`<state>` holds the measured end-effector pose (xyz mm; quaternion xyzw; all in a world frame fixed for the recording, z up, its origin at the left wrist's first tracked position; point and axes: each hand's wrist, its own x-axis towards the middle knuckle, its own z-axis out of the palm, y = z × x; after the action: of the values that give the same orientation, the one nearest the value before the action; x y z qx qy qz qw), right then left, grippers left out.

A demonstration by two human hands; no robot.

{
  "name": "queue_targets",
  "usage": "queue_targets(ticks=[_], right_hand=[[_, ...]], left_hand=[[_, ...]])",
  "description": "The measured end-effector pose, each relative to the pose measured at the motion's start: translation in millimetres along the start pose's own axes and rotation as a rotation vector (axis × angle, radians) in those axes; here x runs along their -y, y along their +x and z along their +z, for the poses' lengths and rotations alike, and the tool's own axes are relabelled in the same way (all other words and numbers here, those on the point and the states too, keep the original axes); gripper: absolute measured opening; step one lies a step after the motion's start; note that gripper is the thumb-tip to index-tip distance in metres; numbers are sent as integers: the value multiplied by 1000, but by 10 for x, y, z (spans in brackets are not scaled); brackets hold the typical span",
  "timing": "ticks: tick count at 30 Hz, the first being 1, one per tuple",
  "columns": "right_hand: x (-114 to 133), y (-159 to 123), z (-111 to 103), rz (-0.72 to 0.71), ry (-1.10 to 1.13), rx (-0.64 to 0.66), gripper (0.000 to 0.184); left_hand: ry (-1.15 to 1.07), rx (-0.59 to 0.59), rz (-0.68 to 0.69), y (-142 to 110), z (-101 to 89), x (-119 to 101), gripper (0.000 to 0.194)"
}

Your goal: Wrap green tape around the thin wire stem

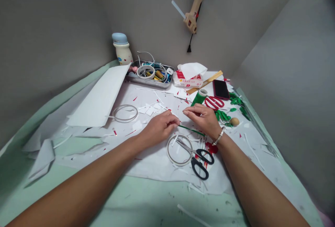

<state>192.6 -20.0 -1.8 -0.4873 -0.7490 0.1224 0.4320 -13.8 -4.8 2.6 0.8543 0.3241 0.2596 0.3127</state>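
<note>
My left hand (162, 126) is closed, thumb and forefinger pinching one end of a thin green stem (192, 130). The stem slants down to the right, passing below my right hand (205, 119). That hand is curled with thumb and fingertips close together; whatever is between them is too small to make out. Just behind it a spool of green thread (199, 98) leans, its lower part hidden by the hand. Nearer me, scissors with black handles (195, 153) lie partly open across a narrow roll of white tape (168, 150).
Paper scraps and red bits litter the white sheet. Red-handled scissors (214, 103), green leaves (222, 116), a small tan ball (234, 121) and a phone (221, 89) lie right. Behind are a metal tray (162, 84), tissues (188, 81) and a bottle (123, 53). A glue gun (192, 19) hangs above.
</note>
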Motion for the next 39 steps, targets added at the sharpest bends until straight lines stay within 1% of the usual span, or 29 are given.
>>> queue_targets(ticks=[3,6,7,9,10,12,14,17,20,23,25,28,30,32,34,36,38,39], right_hand=[[-39,-17,16,51,4,29,18],[-8,-43,72,14,-60,105,16],[13,-51,95,-16,-90,141,15],[63,-64,132,-92,-161,216,14],[86,-69,143,-133,-194,245,13],[126,-75,146,-203,-253,260,13],[154,-74,127,-259,-292,242,15],[177,-62,84,-307,-315,177,19],[181,-43,53,-280,-276,105,20],[149,-26,37,-195,-168,47,17],[102,-18,28,-126,-76,15,16],[8,-12,13,0,24,-7,16],[-41,-16,11,66,35,8,17],[-57,-26,25,88,8,37,16],[-33,-40,59,52,-49,107,14],[18,-55,105,-30,-138,197,13],[77,-69,144,-141,-249,266,13],[104,-75,157,-197,-308,275,13]], left_hand=[[-266,-11,-95,28,-15,26,14],[-457,-82,-244,51,-20,65,20],[-478,-124,-284,57,-19,78,21],[-449,-221,-340,66,-15,106,23],[-408,-265,-361,69,-13,119,23],[-282,-327,-385,72,-12,146,20],[-115,-351,-367,66,-12,165,16],[121,-330,-264,40,-4,163,14],[234,-225,-158,2,20,115,16],[242,-87,-30,-26,42,49,17],[202,-31,28,-28,45,17,18],[48,-15,35,-10,26,5,18],[-105,-38,-11,10,6,19,16],[-268,-86,-98,30,-9,41,15],[-403,-147,-210,47,-14,67,18],[-480,-211,-305,59,-7,92,22],[-474,-276,-351,66,4,114,23],[-440,-308,-359,68,9,123,23]])
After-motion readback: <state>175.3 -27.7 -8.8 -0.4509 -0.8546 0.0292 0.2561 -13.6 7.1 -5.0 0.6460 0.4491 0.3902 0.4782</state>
